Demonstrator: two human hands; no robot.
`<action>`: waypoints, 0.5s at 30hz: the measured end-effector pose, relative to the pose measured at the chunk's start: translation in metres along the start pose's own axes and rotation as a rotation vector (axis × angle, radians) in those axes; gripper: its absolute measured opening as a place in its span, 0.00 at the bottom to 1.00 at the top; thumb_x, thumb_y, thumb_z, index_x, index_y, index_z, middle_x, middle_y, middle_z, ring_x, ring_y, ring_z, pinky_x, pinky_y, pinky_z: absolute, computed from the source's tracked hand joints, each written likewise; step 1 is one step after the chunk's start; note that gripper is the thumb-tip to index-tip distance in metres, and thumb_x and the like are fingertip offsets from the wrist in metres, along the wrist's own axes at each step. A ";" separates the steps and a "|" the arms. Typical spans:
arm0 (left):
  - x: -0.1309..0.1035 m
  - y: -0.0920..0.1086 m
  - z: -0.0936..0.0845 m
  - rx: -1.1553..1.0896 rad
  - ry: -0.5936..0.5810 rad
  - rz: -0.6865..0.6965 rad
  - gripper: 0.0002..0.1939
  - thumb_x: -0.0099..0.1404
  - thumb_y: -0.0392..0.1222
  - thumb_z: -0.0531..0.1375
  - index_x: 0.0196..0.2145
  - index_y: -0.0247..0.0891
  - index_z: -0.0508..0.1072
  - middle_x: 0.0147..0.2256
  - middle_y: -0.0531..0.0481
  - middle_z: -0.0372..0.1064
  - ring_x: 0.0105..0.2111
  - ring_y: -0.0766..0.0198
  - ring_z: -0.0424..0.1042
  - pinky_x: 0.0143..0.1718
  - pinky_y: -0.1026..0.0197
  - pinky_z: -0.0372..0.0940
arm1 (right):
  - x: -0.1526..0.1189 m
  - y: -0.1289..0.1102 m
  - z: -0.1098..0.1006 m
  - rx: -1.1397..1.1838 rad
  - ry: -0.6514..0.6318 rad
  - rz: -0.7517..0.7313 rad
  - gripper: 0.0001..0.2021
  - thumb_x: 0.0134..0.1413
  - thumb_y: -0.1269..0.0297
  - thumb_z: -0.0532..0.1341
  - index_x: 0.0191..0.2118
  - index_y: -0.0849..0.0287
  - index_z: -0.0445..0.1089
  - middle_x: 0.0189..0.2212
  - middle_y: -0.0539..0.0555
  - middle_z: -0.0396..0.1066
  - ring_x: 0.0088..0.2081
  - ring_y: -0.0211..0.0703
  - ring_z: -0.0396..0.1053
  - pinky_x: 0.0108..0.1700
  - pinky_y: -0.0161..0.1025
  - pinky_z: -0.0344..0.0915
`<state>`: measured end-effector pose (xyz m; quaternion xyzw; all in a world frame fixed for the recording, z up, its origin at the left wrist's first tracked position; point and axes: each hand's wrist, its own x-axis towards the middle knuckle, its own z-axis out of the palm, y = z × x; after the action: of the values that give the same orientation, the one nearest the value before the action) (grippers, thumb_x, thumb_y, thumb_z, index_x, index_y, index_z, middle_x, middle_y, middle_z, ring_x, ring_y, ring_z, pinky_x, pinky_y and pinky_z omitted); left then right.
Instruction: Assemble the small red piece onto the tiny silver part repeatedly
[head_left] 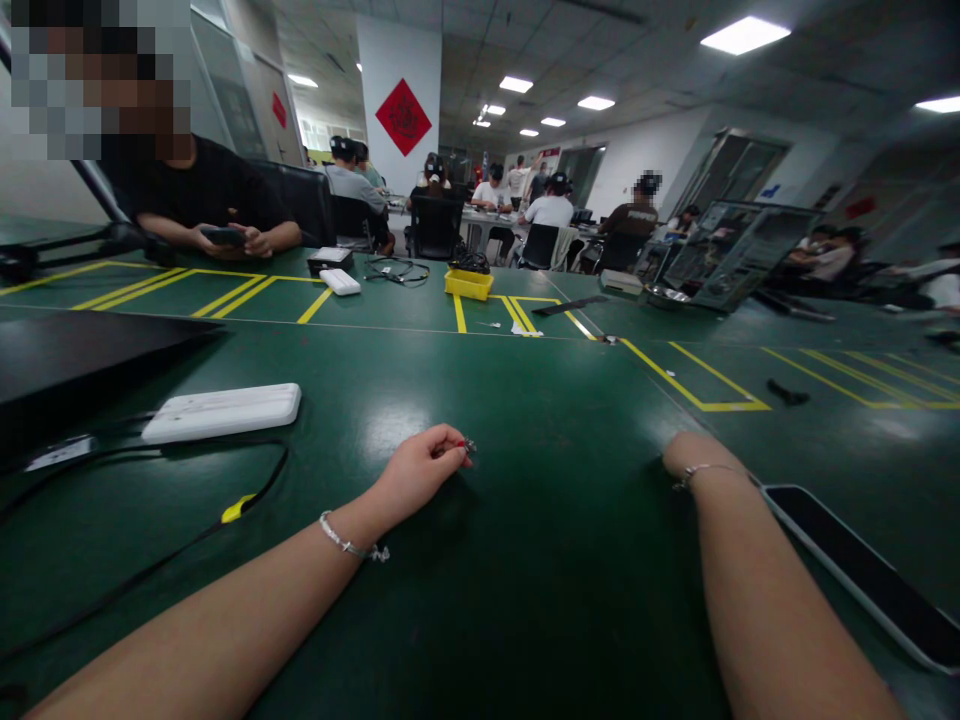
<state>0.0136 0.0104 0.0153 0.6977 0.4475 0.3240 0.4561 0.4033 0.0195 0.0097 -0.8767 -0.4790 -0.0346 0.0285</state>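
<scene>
My left hand (426, 462) is closed in a pinch just above the green table (525, 560), near the middle of the view. A small silvery metal piece (470, 447) pokes out at its fingertips, with touches of red beside it; its kind is too small to make out. Off to the right, my right hand (688, 455) hangs low at the tabletop with the back of the hand showing and its fingers hidden. Just beside my right forearm lies a phone-like dark slab with a pale rim (862, 575). Both wrists wear thin bracelets.
To the left are a white power bank (225, 412), a black cable (187, 545) and a dark flat object (90, 355). Further back stand a yellow bin (469, 284) and a metal frame case (739, 250). Across the table, a person in black (217, 200) holds a phone.
</scene>
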 end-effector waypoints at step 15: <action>-0.001 -0.005 0.002 0.024 -0.051 0.085 0.08 0.58 0.41 0.51 0.32 0.36 0.66 0.28 0.52 0.69 0.29 0.66 0.68 0.32 0.64 0.61 | -0.136 -0.166 -0.034 0.716 -0.093 -0.821 0.03 0.43 0.71 0.56 0.29 0.58 0.63 0.24 0.48 0.68 0.25 0.33 0.65 0.28 0.31 0.62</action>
<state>0.0132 0.0101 0.0100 0.7295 0.4096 0.3199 0.4446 0.1893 -0.0078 0.0349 -0.5538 -0.7645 0.1610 0.2880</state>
